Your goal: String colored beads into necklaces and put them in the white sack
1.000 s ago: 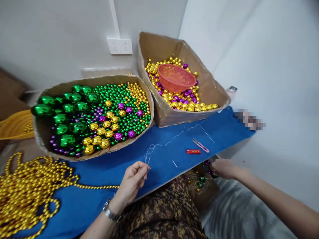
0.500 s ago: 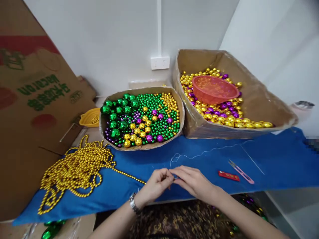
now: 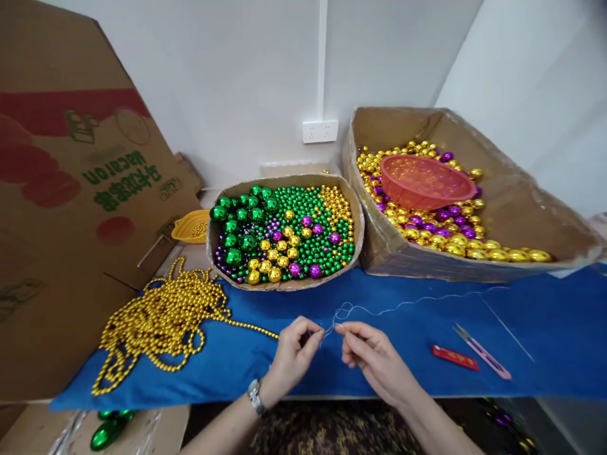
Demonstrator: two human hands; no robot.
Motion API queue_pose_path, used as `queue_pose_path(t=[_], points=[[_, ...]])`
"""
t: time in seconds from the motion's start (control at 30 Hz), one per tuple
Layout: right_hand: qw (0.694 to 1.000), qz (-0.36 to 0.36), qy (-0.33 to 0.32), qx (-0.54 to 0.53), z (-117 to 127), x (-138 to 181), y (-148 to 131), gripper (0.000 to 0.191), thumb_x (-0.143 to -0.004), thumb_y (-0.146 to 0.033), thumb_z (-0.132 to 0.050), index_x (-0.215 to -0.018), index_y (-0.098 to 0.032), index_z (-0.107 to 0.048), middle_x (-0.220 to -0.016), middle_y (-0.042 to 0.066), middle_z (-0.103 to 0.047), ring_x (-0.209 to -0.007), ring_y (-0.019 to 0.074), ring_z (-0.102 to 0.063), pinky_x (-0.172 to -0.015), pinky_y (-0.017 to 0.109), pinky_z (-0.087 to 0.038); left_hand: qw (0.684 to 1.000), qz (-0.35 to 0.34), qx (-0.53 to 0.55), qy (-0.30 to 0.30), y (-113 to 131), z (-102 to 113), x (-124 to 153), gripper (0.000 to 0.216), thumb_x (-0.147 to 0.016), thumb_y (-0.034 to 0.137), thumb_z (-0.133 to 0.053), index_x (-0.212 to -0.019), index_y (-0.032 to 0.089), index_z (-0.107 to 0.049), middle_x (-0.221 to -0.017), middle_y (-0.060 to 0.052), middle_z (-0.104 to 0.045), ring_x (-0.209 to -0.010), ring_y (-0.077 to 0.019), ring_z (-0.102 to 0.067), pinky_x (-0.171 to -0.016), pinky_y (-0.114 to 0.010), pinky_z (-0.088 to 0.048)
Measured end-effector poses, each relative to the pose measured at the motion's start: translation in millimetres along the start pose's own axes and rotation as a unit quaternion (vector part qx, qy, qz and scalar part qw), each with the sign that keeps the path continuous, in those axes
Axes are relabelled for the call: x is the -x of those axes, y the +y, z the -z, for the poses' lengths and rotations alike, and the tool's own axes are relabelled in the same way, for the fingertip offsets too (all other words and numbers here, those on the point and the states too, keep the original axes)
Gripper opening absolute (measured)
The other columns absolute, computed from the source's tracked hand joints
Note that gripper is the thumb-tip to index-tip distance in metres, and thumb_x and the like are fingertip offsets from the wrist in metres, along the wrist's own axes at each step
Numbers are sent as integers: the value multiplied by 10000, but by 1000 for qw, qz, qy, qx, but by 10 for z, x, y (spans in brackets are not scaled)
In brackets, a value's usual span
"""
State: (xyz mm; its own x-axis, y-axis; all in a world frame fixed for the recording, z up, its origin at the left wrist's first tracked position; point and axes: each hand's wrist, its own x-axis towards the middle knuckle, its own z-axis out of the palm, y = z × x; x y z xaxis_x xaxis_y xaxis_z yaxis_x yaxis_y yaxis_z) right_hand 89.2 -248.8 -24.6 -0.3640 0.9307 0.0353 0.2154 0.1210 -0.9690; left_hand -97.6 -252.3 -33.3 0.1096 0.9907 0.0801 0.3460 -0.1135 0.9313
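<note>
My left hand (image 3: 294, 354), with a watch at its wrist, pinches a thin clear thread (image 3: 403, 306) between thumb and forefinger. Close by on the right, my right hand (image 3: 372, 357) pinches the same thread, and a short stretch of it runs between the fingertips. From there the thread loops and trails over the blue cloth (image 3: 379, 332) to the right. A gold bead string (image 3: 253, 327) leads from the heap of gold beads (image 3: 161, 316) to behind my left hand; its end is hidden there.
A low carton (image 3: 284, 285) of green, gold and purple beads stands behind my hands. Right of it, a bigger carton (image 3: 436, 265) holds gold and purple beads and a red basket (image 3: 427, 183). Pink thread snips (image 3: 488, 357) and a red packet (image 3: 455, 357) lie at the right.
My hands, which were together, have moved apart, with thread now showing between them. The view has shifted, so everything sits a little farther right.
</note>
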Motion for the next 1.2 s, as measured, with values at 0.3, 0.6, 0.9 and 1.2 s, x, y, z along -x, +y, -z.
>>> queue_pose_path(t=[0.3,0.6,0.9,1.2], points=[[982,109,22,152,-198,-94,8,333,-910,-217,-434,-1182,-227,-626,-1016,72,-696,-924,174,-662,-822,290,-519,988,67,137,-33,9,-31,-3,228,-840,349,-588,-842,130,-653,-748,-28,-616,-674,-128,-498,-638,-230,-393],[957,129,7,258,-235,-131,7,364,-836,-117,-431,-1145,-208,-600,-883,30,-726,-772,155,-693,-672,235,-520,970,129,206,-16,-92,-73,-15,289,-772,385,-672,-696,109,-635,-615,4,-556,-578,-88,-414,-564,-205,-341],[944,158,53,285,-237,-75,48,158,-947,-233,-396,-894,-209,-542,-725,2,-649,-620,121,-634,-590,214,-475,939,198,280,5,-85,-57,-28,290,-714,403,-718,-699,126,-632,-596,28,-520,-470,-52,-331,-443,-191,-228],[909,202,69,358,-63,-150,94,261,-963,-255,-379,-889,-205,-624,-798,53,-616,-739,159,-597,-672,254,-454,962,134,228,-74,-40,77,-17,310,-744,428,-692,-715,124,-642,-642,1,-572,-587,-93,-431,-568,-206,-336]])
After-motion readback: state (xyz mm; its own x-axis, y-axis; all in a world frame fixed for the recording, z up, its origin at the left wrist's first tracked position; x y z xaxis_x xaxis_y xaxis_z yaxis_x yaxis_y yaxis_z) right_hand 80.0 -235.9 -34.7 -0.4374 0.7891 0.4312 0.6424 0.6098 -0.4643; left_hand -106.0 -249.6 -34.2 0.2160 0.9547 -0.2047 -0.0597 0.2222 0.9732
